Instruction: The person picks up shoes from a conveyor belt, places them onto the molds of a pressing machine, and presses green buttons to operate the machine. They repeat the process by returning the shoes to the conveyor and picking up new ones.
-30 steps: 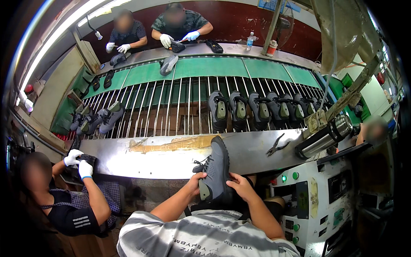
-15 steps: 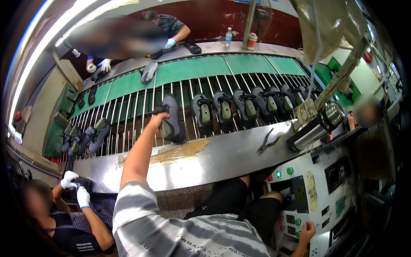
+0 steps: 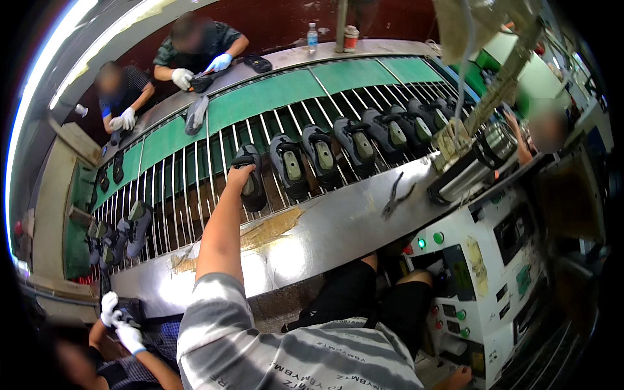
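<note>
- One grey-and-black shoe (image 3: 254, 188) is in the left hand (image 3: 242, 170); a second ago both hands had it, above the steel ledge (image 3: 325, 227) nearest the person.
- Half a second ago the left hand alone carried it, a clear gap between it and the row of shoes (image 3: 356, 149); now it stands at the left end of that row, just beside the nearest one.
- The left grip is narrow, fingers closed on the shoe's left side near its opening. Whether its sole bears on the metal rods (image 3: 198, 182) is hard to tell.
- The right hand (image 3: 461, 377) has let go since the first picture and is now low at the bottom edge, near the white control cabinet (image 3: 481, 260). I cannot tell how wide its grip is, or whether it holds anything.
- The whole view has swung, so the ledge now slopes up more steeply to the right; pliers (image 3: 398, 196) and steel flask (image 3: 476, 162) keep their places on it.
- At the far bench, a co-worker's gloved hands (image 3: 182, 78) are visible again at a dark shoe (image 3: 203, 83); a blur hid part of that area half a second ago.
</note>
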The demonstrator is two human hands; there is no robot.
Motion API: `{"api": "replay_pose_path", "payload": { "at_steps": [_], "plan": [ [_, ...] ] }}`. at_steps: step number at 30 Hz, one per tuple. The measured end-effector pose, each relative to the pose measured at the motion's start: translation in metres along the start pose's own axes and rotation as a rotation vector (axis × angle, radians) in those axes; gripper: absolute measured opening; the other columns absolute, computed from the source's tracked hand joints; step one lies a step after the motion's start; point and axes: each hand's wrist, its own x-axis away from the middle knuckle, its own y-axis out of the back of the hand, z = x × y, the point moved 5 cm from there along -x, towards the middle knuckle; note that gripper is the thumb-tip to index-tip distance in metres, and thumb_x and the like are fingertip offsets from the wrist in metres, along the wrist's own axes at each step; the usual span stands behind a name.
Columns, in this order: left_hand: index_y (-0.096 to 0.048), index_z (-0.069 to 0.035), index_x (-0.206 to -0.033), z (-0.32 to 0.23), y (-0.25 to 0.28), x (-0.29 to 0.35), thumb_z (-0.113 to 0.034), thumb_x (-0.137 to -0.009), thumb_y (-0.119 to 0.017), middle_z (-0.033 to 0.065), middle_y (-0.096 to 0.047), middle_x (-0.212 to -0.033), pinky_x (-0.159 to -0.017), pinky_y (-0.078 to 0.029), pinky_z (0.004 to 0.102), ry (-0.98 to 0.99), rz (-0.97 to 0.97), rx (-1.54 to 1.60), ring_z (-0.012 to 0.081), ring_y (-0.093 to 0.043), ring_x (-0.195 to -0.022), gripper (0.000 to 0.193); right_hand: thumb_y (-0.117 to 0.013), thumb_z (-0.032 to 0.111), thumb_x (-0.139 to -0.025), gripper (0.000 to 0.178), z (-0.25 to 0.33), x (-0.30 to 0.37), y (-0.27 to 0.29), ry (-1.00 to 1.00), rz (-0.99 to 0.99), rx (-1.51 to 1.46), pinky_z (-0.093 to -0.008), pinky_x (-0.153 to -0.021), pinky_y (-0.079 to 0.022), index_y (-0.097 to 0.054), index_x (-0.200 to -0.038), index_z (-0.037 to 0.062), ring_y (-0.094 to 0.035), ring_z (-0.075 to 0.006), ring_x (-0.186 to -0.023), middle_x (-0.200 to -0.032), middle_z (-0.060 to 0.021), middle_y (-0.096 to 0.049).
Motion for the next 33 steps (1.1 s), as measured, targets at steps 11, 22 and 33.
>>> {"api": "replay_pose_path", "payload": {
  "at_steps": [11,22,33],
  "plan": [
    [-0.036,-0.001,-0.141,0.043,-0.018,0.068,-0.020,-0.068,-0.079,0.0164,-0.052,-0.125,-0.092,-0.043,0.0354,-0.180,-0.038,0.245,0.0265,-0.054,-0.107,0.087,-0.064,0.016,-0.077,0.022,0.056,-0.075,0.017,0.200,-0.311,-0.205,-0.0417,-0.057,-0.043,-0.052,-0.069,-0.0002,-0.053,-0.0375,-0.062,-0.066,-0.0179,-0.054],
    [-0.032,0.000,-0.144,0.045,-0.039,0.072,-0.034,-0.076,-0.073,0.0215,-0.043,-0.139,-0.102,-0.037,0.0408,-0.186,-0.093,0.322,0.0340,-0.047,-0.124,0.087,-0.067,0.015,-0.077,0.015,0.142,-0.150,0.046,0.199,-0.175,-0.473,-0.0354,-0.059,-0.047,-0.064,-0.089,0.0086,-0.059,-0.0266,-0.062,-0.067,-0.0088,-0.059],
    [-0.060,0.004,-0.110,0.068,-0.104,0.278,-0.012,-0.078,-0.058,0.0246,-0.054,-0.123,-0.105,-0.033,0.0476,-0.812,-0.308,-0.464,0.0404,-0.047,-0.119,0.036,-0.067,0.014,-0.075,0.009,0.167,-0.140,0.043,0.356,-0.230,-0.457,-0.0351,-0.055,-0.047,-0.059,-0.075,0.0095,-0.060,-0.0242,-0.061,-0.066,-0.0056,-0.059]
  ]
}}
